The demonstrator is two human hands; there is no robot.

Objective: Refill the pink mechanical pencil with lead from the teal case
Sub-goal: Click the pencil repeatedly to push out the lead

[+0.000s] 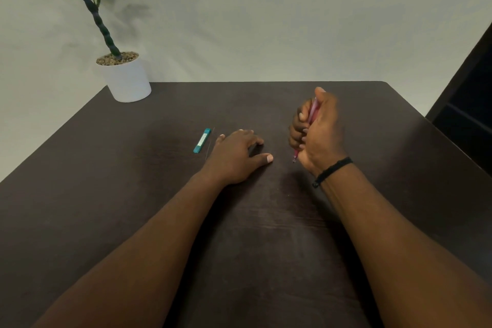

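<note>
Right hand (318,132) fingers clenched round pink pencil (312,112), tip down; left hand (235,156) flat, empty

No writing can be read anywhere. The teal case (202,140), lying on the table (372,141) left of centre, carries a pale label strip along its length, but whatever is printed there is too small and blurred to tell.

Case (202,140) left of pencil (312,112)
</note>
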